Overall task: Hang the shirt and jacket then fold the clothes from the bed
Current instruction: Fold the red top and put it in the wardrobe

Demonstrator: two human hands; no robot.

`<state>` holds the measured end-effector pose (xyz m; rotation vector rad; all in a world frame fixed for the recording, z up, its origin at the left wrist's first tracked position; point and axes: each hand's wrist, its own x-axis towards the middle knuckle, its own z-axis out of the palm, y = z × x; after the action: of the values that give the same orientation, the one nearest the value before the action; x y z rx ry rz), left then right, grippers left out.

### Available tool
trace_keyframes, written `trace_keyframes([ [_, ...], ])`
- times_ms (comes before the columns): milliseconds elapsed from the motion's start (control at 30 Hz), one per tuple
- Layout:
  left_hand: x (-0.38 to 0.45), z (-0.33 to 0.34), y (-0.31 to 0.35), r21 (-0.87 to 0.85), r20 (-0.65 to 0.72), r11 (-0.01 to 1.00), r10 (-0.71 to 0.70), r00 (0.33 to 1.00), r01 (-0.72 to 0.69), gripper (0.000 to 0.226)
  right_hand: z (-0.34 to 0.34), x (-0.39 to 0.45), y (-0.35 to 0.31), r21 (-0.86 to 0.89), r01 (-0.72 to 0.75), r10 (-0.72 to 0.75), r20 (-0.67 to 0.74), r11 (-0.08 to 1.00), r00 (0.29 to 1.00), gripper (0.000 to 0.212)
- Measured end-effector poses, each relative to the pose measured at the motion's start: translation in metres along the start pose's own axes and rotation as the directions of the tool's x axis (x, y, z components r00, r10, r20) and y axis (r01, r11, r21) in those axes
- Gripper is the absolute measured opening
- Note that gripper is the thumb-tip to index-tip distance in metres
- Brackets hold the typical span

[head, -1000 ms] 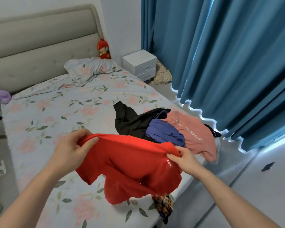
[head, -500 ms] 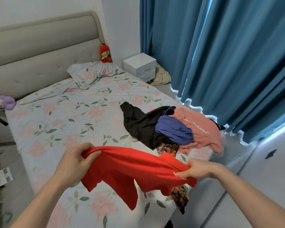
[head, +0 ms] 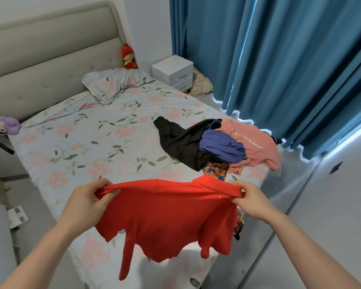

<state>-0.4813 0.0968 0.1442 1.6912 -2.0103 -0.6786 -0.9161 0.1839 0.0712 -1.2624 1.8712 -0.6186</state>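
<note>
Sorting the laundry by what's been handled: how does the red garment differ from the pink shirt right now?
The red garment is stretched out in the air, its top edge gripped by the left hand and right hand; the pink shirt lies crumpled in the pile on the bed, untouched. The red one hangs alone; the pink one sits partly under a blue garment. The pink shirt shows white lettering. Neither is folded.

Two bare, sleeveless forearms
</note>
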Motion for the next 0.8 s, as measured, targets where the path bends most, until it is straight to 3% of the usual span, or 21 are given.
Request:
trace_keyframes([
  [333,-0.015,0.002,-0.021,0.039,0.048,0.999,-0.009,0.999,0.007,0.006,0.04,-0.013,0.014,0.321,-0.1,0.158,-0.162,0.942,0.974,0.03],
  [433,-0.011,-0.003,-0.022,0.022,0.056,1.0,0.014,0.998,-0.016,0.009,0.043,-0.021,0.006,0.246,-0.058,0.119,-0.24,0.968,0.963,0.02],
  [633,0.001,-0.017,-0.037,-0.031,0.094,0.993,0.116,0.989,-0.114,0.013,0.075,-0.046,-0.014,0.147,-0.021,0.076,-0.381,0.989,0.921,0.03],
  [800,0.009,-0.04,-0.078,-0.081,0.113,0.98,0.191,0.975,-0.182,0.01,0.12,-0.079,-0.036,0.155,-0.019,0.101,-0.545,0.988,0.832,0.025],
])
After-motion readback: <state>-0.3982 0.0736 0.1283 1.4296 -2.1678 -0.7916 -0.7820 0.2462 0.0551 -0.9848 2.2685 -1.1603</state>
